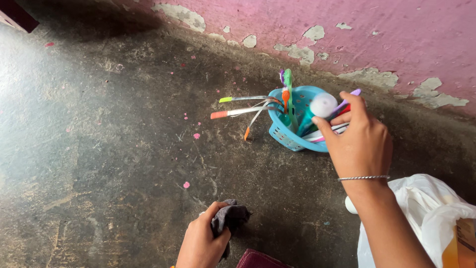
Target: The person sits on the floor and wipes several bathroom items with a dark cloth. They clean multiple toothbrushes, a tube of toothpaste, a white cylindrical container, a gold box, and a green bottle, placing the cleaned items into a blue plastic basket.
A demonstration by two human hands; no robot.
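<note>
Looking from the left: bare dark floor [99,149], scuffed and flecked with pink paint chips. Low near the bottom edge, left hand [201,243] fisted tight around a dark grey cloth [230,217], held just above the floor. Further right, by the foot of the peeling pink wall [396,34], a blue plastic basket [292,139] tipped leftward, crammed with toothbrushes [286,92] in green, orange and purple, plus thin tongue scrapers [243,111] poking out over its left rim. At the basket's right rim, right hand [359,141] with a thin bracelet, fingers pinched on a white-capped tube [323,104] among the contents; tube half inside the basket, not fully seated. Far right, a white plastic bag [426,208] slumped on the floor with an orange pack showing inside. Judging by this: basket mostly filled, tube not quite settled, cloth in hand and the floor round the basket looking unwiped.
</note>
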